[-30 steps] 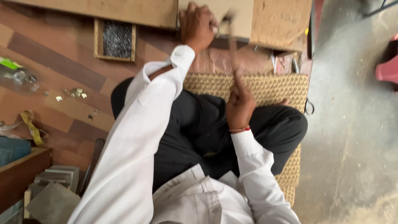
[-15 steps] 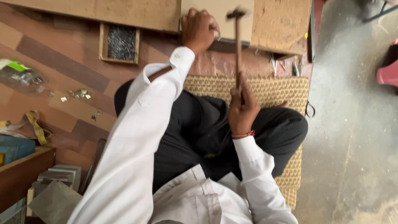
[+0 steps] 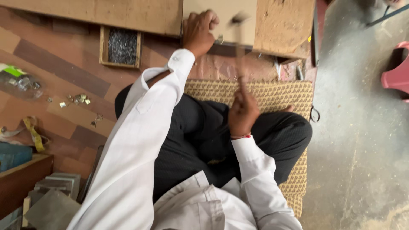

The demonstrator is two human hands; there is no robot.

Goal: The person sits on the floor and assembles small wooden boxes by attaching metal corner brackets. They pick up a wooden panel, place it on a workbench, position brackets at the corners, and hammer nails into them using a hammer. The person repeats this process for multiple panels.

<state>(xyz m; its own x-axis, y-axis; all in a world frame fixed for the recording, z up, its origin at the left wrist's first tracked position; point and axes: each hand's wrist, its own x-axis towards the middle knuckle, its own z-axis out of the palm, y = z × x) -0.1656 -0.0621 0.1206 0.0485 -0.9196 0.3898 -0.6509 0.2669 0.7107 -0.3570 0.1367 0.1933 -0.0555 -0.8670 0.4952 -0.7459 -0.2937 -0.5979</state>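
My left hand (image 3: 198, 32) rests on the near edge of a pale wooden board (image 3: 221, 10) and pinches a small nail (image 3: 220, 39) against it. Around the handle of a hammer (image 3: 239, 49) my right hand (image 3: 243, 113) is closed; the hammer is blurred, its head up by the board just right of the nail. I sit cross-legged in black trousers and a white shirt on a woven mat (image 3: 272, 91).
A small wooden tray of nails (image 3: 122, 47) lies left of the board. Brass bits (image 3: 79, 99), a plastic bag (image 3: 19, 81) and a yellow tape (image 3: 34, 134) lie on the wood-pattern floor at left. Rough plywood (image 3: 283, 25) sits right, a pink stool (image 3: 396, 76) far right.
The hammer has swung down and up in my right hand near the nail and is now motion-blurred. My left hand has stayed on the board's edge.
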